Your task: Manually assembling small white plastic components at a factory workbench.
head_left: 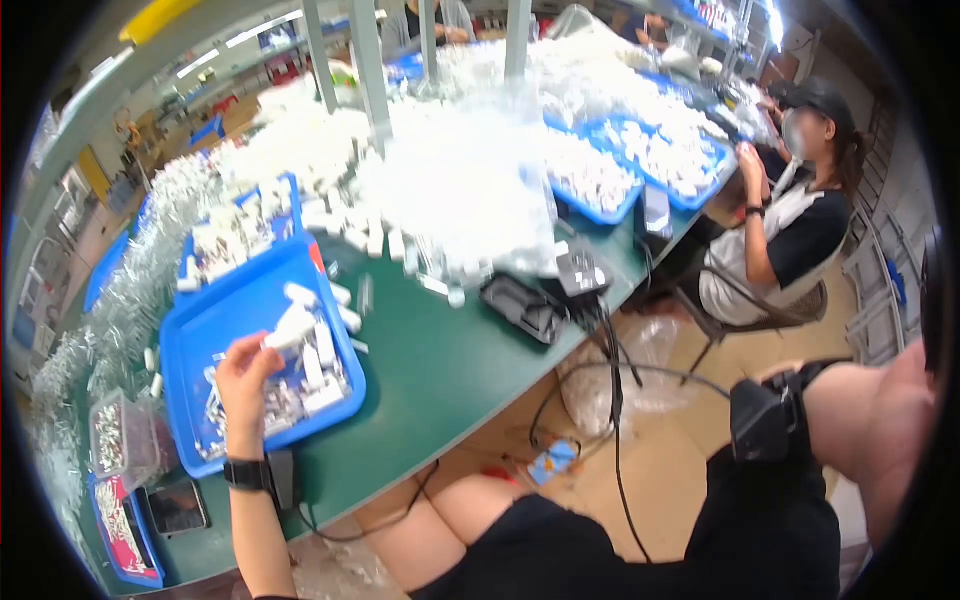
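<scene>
My left hand (243,372) is over a blue tray (190,335) on the green table. Its fingers are closed in a pinch on a white plastic piece (291,328). Beneath it, more white cylindrical pieces (314,368) lie in the tray, among small shiny silver and clear parts (285,407). A black band is on my left wrist. My right forearm (868,405) comes in from the right edge, away from the table, with a black strapped device (762,420) at the wrist. That device hides most of my right hand, so its fingers do not show.
Clear tubes (130,285) and white pieces pile up along the table's left and back. A clear plastic bag (460,190) and black devices with cables (525,305) lie mid-table. Farther right stand blue trays (605,205) of white parts. A co-worker (800,220) sits at the right.
</scene>
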Available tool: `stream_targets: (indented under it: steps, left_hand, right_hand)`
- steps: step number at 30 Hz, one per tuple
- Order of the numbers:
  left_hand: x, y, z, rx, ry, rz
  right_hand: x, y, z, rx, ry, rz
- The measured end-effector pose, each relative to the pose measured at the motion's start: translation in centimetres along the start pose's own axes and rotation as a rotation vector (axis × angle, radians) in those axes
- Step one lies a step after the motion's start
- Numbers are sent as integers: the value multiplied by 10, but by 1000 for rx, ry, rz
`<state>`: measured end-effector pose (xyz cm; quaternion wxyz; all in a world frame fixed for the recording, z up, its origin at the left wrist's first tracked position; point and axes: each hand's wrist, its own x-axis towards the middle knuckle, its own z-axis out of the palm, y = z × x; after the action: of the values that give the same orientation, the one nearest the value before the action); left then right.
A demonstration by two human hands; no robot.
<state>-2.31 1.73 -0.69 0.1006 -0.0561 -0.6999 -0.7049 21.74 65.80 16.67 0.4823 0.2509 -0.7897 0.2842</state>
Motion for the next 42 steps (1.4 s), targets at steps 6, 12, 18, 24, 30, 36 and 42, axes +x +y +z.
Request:
stream_targets:
  steps: [6, 12, 18, 24, 30, 36, 42]
  left_hand:
    - [-7, -1, -2, 51, 66, -66]
    - [0, -5, 2, -32, 49, -69]
    - [-8, -1, -19, 58, 114, -116]
    - [1, -13, -10, 103, 3, -126]
    - [-2, -12, -18, 113, 59, -100]
    - [-3, -11, -15, 134, 80, -80]
    - [-5, -10, -18, 116, 99, -99]
  right_hand:
    - [4, -23, 85, -214, 232, -193]
    - [53, -16, 139, -420, 285, -161]
    - [91, 74, 213, -281, 218, 127]
    - [27, 215, 249, -354, -578, 360]
    - [27, 231, 282, -502, -742, 345]
    - [22, 238, 277, -645, -721, 318]
    - [14, 245, 267, -369, -235, 614]
